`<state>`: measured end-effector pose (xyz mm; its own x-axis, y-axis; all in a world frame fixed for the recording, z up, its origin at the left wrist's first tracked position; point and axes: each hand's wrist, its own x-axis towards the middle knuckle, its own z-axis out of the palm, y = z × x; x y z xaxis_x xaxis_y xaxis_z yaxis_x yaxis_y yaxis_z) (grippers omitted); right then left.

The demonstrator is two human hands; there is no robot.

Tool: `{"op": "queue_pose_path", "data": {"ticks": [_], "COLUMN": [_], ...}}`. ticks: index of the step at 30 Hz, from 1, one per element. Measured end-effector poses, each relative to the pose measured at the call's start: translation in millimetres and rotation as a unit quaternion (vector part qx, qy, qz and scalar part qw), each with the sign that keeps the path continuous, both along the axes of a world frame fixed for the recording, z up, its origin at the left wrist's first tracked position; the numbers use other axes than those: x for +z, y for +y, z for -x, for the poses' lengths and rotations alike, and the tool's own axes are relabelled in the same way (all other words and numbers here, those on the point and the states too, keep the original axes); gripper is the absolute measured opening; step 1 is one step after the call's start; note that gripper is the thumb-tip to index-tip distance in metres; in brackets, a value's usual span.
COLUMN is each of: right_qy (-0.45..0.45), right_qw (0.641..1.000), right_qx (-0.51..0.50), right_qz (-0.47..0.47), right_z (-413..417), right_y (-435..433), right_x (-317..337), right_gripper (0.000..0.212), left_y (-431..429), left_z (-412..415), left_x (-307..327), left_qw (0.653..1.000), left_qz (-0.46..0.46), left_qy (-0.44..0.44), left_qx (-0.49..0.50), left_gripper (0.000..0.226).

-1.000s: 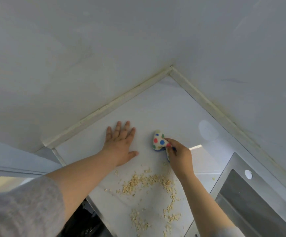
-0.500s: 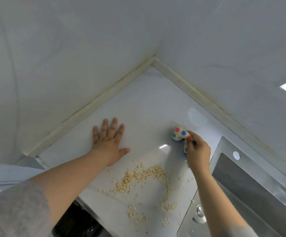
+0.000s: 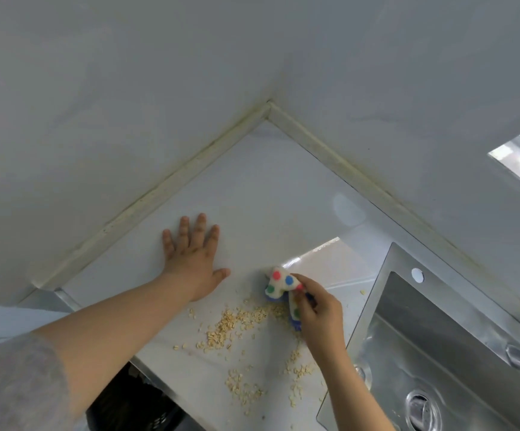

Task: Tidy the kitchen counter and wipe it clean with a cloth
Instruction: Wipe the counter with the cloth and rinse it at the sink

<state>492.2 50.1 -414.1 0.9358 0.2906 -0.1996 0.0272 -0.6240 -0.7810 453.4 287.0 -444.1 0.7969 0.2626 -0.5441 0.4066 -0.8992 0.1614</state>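
Cloth pulled back to oats — white counter.

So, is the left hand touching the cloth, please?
Apart: the head view shows bare counter between the left hand and the cloth held by the right hand.

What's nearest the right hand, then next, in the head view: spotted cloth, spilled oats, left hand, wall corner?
1. The cloth, gripped in the right hand.
2. The oats, just left of it.
3. The left hand, flat on the counter, farther left.
4. The wall corner, at the back.
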Motion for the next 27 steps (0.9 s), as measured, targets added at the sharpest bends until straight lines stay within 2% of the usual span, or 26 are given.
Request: {"op": "queue_pose_path", "data": {"ticks": [6,12,16,21,27], "right_qy": [-0.07,-0.055,-0.062,-0.063,-0.015], "right_qw": [0.992,0.976,0.977,0.981,0.989], "right_qx": [-0.105,-0.194,-0.185,-0.17,-0.131], "right_qz": [0.021,0.084,0.091,0.076,0.063], "right_z": [-48,-90,-74,-18,44], "right_y": [-34,-82,-88,-79,-68], "right_x": [26,0,-17,-26,-25], "right_gripper": [0.026,0.029,0.03,0.03,0.03], "left_y": [-30,-51,-51,-50,-46], "left_z": [-21,-36,-37,-38,-28], "left_x": [8,-2,-5,2,10], "left_qw": [0.997,0.995,0.995,0.995,0.993], "left_qz": [0.036,0.026,0.005,0.005,0.019], "left_qy": [-0.027,-0.024,-0.042,-0.034,-0.028], "left_qx": [-0.062,-0.094,-0.093,-0.096,-0.114], "left_gripper": [0.082,0.079,0.075,0.074,0.074]}}
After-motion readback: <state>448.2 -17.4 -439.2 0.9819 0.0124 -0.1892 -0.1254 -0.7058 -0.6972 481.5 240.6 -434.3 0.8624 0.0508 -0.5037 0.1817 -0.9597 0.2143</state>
